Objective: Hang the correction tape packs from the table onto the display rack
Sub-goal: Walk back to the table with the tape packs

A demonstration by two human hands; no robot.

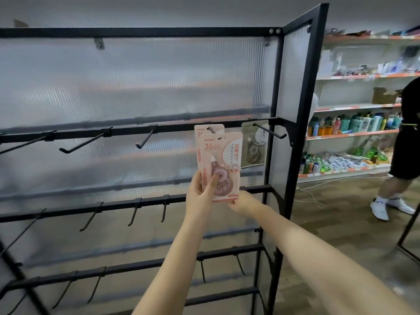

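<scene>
Head cam: my left hand (201, 192) and right hand (239, 202) both pinch the pink cardboard correction tape pack (221, 165). It's upright, hang hole just under the black metal hook (212, 130).

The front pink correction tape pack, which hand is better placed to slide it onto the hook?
Left hand, probably: it grips the front pink pack across its face, while the right hand only supports the bottom edge.
</scene>
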